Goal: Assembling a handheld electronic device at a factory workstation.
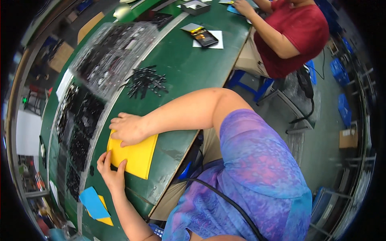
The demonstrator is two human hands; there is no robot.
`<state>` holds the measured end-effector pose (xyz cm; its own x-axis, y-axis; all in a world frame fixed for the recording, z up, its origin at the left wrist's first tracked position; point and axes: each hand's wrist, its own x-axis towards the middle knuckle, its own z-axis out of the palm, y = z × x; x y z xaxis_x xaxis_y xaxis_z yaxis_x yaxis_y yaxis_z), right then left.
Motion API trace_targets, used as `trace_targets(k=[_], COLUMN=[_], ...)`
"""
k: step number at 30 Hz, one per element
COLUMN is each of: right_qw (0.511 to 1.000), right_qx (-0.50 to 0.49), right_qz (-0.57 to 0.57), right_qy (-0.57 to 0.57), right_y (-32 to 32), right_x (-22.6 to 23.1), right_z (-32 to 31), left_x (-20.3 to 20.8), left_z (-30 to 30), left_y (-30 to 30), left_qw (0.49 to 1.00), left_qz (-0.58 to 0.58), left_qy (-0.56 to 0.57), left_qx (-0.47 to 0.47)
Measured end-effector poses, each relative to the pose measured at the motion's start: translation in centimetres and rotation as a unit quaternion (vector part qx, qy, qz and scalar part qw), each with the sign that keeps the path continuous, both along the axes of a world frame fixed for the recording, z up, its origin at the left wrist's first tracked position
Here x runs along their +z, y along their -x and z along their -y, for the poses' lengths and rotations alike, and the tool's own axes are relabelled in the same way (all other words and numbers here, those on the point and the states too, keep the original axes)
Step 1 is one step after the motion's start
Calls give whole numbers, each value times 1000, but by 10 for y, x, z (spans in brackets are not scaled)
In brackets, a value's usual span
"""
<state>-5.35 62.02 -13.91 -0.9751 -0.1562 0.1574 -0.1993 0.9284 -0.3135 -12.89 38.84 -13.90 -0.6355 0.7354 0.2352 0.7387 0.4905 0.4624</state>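
A flat, bright yellow rectangular packet or folded sheet (138, 158) lies on the green table in front of me. Palm down across its far part, my right hand (130, 129) rests with fingers spread. At the packet's left near corner is my left hand (111, 172), thumb and forefinger apart and touching its edge. A small dark patch shows between that thumb and finger; I cannot make out what it is. Neither hand appears to hold anything up.
Beyond my right hand lies a pile of short black parts (146, 81). Clear plastic trays (116, 56) and black parts (82, 128) line the left side. Blue and yellow cards (94, 203) lie near my left forearm. Across the table sits a person in a red shirt (301, 32).
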Motion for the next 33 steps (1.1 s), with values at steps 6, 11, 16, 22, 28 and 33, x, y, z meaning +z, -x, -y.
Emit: trace_targets(k=[6,11,16,22,28,33], right_qw=[1000,999,999,999,998,999], right_qx=[15,11,28,25,27,15], right_qz=[7,-36,-33,-42,-52,-42], right_qy=[3,-12,6,4,4,1], right_y=[5,6,5,2,2,1], right_x=[-5,-14,-9,-5,-6,-5], right_z=[-2,-1,-2,0,-2,-4], left_x=[-5,2,7,12,11,12], left_z=[-2,-3,-1,1,3,0], left_y=[6,0,-1,-5,-3,-5], left_qw=[1000,997,996,996,996,997], left_qz=[-9,-13,-10,0,5,4], left_qy=[24,72,80,82,81,76], left_qx=[-2,20,25,29,26,22])
